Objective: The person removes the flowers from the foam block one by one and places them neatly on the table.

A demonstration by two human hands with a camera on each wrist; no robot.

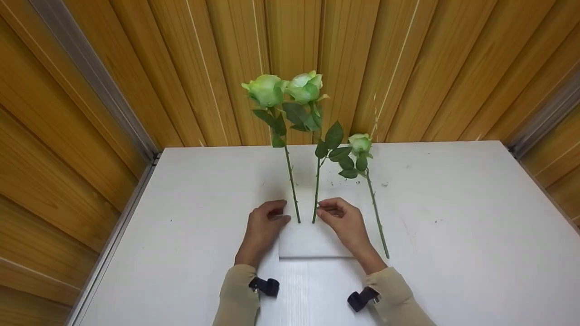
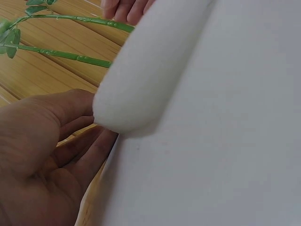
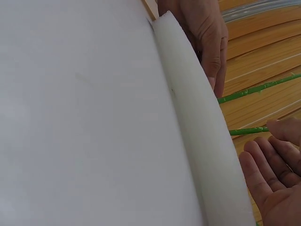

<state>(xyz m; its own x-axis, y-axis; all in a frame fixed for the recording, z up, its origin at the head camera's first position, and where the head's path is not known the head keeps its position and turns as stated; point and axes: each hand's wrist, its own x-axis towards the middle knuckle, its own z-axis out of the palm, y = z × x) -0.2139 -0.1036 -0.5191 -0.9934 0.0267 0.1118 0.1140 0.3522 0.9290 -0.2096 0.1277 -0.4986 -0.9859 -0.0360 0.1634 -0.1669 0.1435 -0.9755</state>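
A white foam block lies on the table, with two green artificial roses standing in it: a left rose and a right rose. My left hand is at the block's left end, its fingertips right at the foam edge, thumb and fingers apart. The right hand is beside the right rose's lower stem; its thumb overlaps that stem in the right wrist view, while the other fingers stay loosely bent and spread. A third rose lies on the table to the right of that hand.
The white tabletop ends at the back against a wood-patterned panel wall. Dark specks lie behind the block. Each sleeve carries a small black wrist camera, one on the left and one on the right.
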